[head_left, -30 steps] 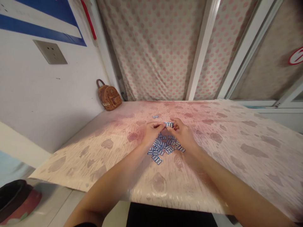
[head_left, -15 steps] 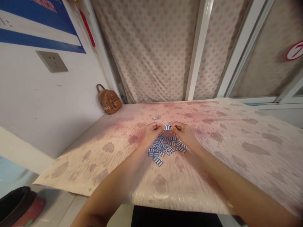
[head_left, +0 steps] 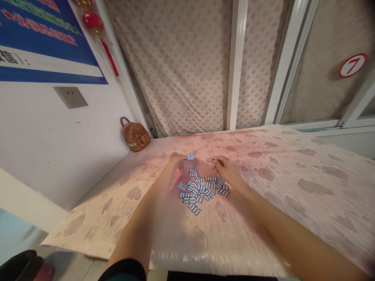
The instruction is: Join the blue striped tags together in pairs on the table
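Observation:
My left hand (head_left: 178, 157) is at the far side of the pile, its fingertips closed on the left end of a small flat blue-and-white piece (head_left: 191, 158). That piece lies just in front of a similar blue-and-white piece (head_left: 191, 153) on the table, close against it. My right hand (head_left: 222, 165) hovers to the right, above the pile's far right side, with fingers curled together; whether anything is between them is hidden. Between my forearms lies a loose pile of blue-and-white pieces (head_left: 197, 190), overlapping at various angles.
A patterned cloth (head_left: 199, 234) covers the table (head_left: 293, 218). A small brown backpack (head_left: 136, 136) stands at the back left corner by the wall. Behind the table hangs a dotted curtain (head_left: 187, 78) beside white frames. A dark bin-like object (head_left: 23, 265) is on the floor at lower left.
Both hands held one piece between them over the pile. Now my left hand has carried it left, beside the single piece at the back, and my right hand has let go of it.

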Demonstrator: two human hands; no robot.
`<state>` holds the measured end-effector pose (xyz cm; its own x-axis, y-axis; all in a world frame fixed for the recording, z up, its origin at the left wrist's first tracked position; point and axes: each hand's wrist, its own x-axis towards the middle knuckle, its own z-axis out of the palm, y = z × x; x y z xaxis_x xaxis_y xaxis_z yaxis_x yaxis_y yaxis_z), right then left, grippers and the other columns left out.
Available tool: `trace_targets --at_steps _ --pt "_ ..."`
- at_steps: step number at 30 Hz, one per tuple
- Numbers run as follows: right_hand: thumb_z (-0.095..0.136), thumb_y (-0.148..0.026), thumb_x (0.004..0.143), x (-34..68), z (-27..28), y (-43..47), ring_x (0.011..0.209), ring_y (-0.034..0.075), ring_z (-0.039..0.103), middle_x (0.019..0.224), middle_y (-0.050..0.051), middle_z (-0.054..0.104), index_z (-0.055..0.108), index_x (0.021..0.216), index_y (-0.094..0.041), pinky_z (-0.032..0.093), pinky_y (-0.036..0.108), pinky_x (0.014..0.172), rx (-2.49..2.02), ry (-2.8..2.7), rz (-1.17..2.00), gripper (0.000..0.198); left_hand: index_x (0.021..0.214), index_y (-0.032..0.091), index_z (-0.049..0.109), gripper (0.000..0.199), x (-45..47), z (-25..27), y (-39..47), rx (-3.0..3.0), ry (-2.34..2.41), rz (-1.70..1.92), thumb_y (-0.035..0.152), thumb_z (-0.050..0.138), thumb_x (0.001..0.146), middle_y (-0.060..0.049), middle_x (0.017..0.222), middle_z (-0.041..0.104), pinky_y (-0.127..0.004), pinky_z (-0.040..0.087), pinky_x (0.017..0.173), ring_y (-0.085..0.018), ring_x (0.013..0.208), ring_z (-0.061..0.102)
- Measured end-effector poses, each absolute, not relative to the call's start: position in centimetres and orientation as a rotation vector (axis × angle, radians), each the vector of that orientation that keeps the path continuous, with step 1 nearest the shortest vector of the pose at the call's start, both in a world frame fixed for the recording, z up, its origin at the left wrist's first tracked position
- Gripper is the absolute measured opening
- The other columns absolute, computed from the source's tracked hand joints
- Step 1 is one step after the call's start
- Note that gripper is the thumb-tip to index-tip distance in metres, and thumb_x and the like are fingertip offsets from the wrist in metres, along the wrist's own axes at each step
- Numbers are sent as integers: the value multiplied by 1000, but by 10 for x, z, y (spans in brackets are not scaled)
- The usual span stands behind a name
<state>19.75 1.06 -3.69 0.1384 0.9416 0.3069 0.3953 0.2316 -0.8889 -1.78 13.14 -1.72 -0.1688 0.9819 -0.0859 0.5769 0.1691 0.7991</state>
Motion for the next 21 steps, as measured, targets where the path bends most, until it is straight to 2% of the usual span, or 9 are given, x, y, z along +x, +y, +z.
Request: trace_targets --at_steps 1,4,6,21 --pt "46 -33 86 197 -37 10 55 15 57 70 2 67 61 84 -20 42 25 54 -1349 -1448 639 21 76 10 64 29 -16 -19 140 1469 1863 797 37 71 85 0 69 63 -25 51 58 -15 64 63" --pt "47 -32 87 197 -37 9 59 14 58 72 2 67 62 85 -19 42 25 57 -1363 -1477 593 20 63 10 61 27 -13 -27 161 1464 1953 700 26 83 68 -3 60 62 -24 46 54 -20 65 65" --pt "47 -30 86 197 -38 8 62 14 59 73 2 68 62 84 -19 42 24 59 -1371 -1500 578 19 61 11 61 26 -13 -31 168 1472 1996 666 23 85 62 -5 59 63 -23 45 53 -22 67 66" --pt "48 -25 87 198 -39 8 73 16 65 81 4 70 66 100 -19 47 26 65 -1385 -1546 615 23 66 14 64 23 -7 -35 166 1544 2124 544 31 79 67 -8 63 69 -25 48 56 -23 66 70"
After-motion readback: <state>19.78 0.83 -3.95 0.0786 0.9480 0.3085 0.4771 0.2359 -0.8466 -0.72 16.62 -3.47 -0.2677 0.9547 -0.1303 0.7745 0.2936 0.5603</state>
